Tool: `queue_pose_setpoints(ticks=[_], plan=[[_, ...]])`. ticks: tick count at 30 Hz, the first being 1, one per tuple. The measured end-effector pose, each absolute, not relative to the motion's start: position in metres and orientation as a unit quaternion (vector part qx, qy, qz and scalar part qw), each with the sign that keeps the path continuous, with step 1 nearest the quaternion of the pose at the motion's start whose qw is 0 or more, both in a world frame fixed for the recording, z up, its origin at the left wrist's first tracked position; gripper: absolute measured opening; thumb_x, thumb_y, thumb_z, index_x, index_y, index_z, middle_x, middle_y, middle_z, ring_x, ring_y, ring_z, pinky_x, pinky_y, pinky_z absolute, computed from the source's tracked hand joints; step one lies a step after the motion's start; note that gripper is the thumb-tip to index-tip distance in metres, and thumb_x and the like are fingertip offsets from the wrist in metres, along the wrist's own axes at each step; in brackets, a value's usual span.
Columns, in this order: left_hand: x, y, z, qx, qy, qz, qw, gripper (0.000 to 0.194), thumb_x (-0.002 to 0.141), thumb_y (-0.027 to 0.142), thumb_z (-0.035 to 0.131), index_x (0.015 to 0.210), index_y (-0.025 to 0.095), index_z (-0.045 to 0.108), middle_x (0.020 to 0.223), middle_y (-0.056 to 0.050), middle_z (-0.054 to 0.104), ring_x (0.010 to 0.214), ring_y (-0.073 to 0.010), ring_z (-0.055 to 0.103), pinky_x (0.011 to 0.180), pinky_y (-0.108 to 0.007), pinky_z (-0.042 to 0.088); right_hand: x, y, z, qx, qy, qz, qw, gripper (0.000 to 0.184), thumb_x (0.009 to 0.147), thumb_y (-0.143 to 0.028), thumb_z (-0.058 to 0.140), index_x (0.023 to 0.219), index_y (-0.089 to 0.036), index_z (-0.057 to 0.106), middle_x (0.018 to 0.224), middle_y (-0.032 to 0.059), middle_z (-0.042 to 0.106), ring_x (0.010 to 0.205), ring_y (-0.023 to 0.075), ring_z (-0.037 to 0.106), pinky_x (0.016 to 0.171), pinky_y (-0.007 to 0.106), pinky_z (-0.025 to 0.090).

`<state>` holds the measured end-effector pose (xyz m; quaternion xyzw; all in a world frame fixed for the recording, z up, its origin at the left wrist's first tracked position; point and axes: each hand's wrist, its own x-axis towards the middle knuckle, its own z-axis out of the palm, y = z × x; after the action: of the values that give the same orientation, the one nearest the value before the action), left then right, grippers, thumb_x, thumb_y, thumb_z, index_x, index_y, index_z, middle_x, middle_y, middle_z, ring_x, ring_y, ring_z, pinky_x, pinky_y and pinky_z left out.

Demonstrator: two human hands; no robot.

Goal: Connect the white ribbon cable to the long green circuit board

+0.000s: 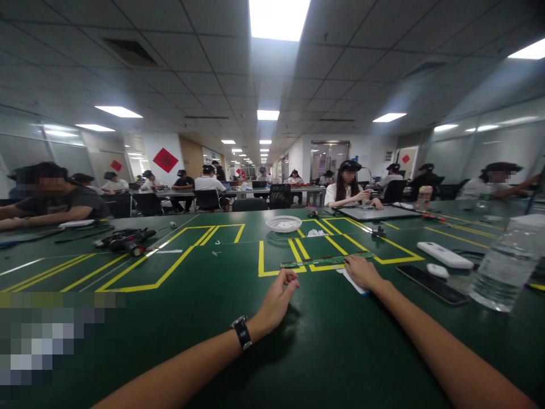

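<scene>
A long, thin green circuit board strip (314, 262) lies across the yellow tape lines in front of me. My right hand (361, 272) is at its right part, fingers bent over it; the fingertips are partly hidden. Beneath that hand a white paper piece (354, 282) with a blue edge sticks out. My left hand (276, 301), with a black-strapped watch (242, 333) on the wrist, is just below the strip's left end. Its fingers are loosely curled in, and nothing shows in them. Whether it touches the strip I cannot tell.
Beyond the strip are a round white basket (283, 224) and crumpled paper (317, 233). To the right lie a black phone (432, 284), a white device (445, 255) and a clear bottle (504, 267). Dark gear (125, 241) lies left. People sit around.
</scene>
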<state>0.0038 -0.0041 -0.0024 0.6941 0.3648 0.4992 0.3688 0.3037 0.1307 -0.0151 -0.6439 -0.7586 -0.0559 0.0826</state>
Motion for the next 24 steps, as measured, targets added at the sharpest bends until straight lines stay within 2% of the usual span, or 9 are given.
queue_pose_setpoints(ticks=[10, 15, 21, 24], plan=[[0.005, 0.001, -0.009, 0.706, 0.342, 0.486, 0.384, 0.016, 0.090, 0.027, 0.043, 0.103, 0.019, 0.047, 0.090, -0.003, 0.055, 0.084, -0.0152, 0.050, 0.081, -0.029, 0.038, 0.304, 0.133, -0.017, -0.658, -0.750, -0.033, 0.058, 0.053, 0.093, -0.031, 0.019, 0.137, -0.010, 0.040, 0.145, 0.0151, 0.037, 0.129, 0.0302, 0.036, 0.101, 0.051, 0.031], [0.005, 0.004, -0.015, 0.709, 0.334, 0.484, 0.388, 0.016, 0.088, 0.023, 0.044, 0.103, 0.019, 0.047, 0.088, -0.003, 0.056, 0.084, -0.0153, 0.052, 0.078, -0.028, 0.039, 0.305, 0.134, -0.019, -0.661, -0.749, -0.025, 0.041, 0.054, 0.094, -0.033, 0.017, 0.142, -0.015, 0.035, 0.150, 0.0124, 0.029, 0.135, 0.0297, 0.028, 0.103, 0.053, 0.028], [0.005, 0.002, -0.012, 0.714, 0.343, 0.475, 0.384, 0.016, 0.088, 0.020, 0.044, 0.103, 0.018, 0.047, 0.088, -0.003, 0.056, 0.082, -0.0145, 0.051, 0.078, -0.027, 0.039, 0.308, 0.136, -0.021, -0.657, -0.751, -0.028, 0.063, 0.054, 0.094, -0.034, 0.019, 0.143, -0.015, 0.032, 0.149, 0.0145, 0.029, 0.134, 0.0305, 0.031, 0.102, 0.054, 0.029], [0.005, 0.000, -0.010, 0.712, 0.343, 0.473, 0.389, 0.016, 0.088, 0.020, 0.044, 0.103, 0.018, 0.047, 0.089, -0.003, 0.057, 0.083, -0.0145, 0.051, 0.078, -0.026, 0.039, 0.313, 0.136, -0.018, -0.646, -0.760, -0.035, 0.068, 0.051, 0.093, -0.035, 0.025, 0.140, -0.017, 0.038, 0.145, 0.0149, 0.036, 0.131, 0.0305, 0.036, 0.101, 0.051, 0.032]])
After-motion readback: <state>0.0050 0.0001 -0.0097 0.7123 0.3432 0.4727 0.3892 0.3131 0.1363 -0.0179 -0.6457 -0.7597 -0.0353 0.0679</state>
